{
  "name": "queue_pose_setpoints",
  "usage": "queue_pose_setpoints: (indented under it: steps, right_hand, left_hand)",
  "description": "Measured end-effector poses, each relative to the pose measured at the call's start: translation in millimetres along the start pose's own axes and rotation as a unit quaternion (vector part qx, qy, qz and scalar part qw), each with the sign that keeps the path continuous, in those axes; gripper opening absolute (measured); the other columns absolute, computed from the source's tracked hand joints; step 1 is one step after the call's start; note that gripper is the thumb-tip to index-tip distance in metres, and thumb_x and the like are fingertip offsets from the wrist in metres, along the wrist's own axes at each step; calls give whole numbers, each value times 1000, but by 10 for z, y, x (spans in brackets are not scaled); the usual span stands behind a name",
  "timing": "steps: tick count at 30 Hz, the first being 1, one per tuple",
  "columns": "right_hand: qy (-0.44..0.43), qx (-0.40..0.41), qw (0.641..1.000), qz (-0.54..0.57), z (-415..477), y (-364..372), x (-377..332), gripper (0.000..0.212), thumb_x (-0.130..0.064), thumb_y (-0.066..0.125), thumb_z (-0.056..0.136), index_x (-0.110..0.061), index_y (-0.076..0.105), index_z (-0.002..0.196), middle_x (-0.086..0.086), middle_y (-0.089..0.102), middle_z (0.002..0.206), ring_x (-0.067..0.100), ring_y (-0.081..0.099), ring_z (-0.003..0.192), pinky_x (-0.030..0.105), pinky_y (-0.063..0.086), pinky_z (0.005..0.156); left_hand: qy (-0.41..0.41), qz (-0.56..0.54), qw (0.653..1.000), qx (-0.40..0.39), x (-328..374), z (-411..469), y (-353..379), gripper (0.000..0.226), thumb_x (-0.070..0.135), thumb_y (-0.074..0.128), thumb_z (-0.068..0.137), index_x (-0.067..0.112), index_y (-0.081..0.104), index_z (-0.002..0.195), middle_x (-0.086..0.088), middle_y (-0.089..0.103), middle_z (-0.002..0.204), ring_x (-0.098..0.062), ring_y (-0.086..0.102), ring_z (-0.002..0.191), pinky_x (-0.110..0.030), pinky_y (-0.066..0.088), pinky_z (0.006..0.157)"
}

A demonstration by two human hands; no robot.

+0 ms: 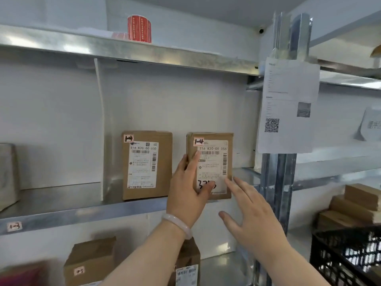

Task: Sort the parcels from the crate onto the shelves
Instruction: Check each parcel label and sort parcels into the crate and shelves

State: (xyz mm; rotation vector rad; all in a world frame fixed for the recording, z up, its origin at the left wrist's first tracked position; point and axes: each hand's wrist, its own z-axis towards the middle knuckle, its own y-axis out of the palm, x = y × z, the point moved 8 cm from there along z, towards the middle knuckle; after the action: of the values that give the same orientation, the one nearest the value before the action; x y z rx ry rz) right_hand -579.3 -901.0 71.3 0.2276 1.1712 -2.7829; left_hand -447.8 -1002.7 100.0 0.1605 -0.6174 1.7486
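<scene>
Parcel (214,162) stands on the shelf (82,216) just left of the post (276,182), as good as placed; left hand (185,193) lies on it, fingers straight, right hand (253,219) spread, grasping nothing (the crate (346,256) right of the post likely holds more).

Bright, even, cool indoor light fills the scene, with soft glare along the upper metal shelf (61,46) edge and a pale shadow left of the standing parcel (146,165). The wide lens bows the shelf lines. The lower boxes (90,259) and black crate (346,256) near the edges are blurred.
</scene>
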Motion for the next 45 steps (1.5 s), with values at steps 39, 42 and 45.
queue_pose_setpoints:
  steps: [39,42,45]
  right_hand:
    - [-245,-98,925,274,-34,1004,-1128,69,-64,43,84,-47,19,146,-21,20,154,3,17,142,31,22,116]
    - [-302,-169,898,271,-354,1179,-1929,71,-62,48,88,-47,12,148,-22,8,157,1,5,142,25,7,117]
    - [-352,-188,867,297,-760,1159,-2771,72,-62,47,85,-41,21,149,-17,19,156,5,14,141,29,15,119]
  left_hand:
    - [-48,425,900,81,-289,-1187,-1434,57,45,61,88,21,53,139,-4,55,139,-21,52,125,-35,41,106]
    - [-119,502,853,74,-219,-1758,-2222,58,47,60,86,19,56,136,-6,58,137,-25,56,121,-43,47,102]
    - [-170,563,806,62,-9,-2365,-2995,58,49,62,83,19,59,132,-8,60,133,-28,57,120,-45,48,101]
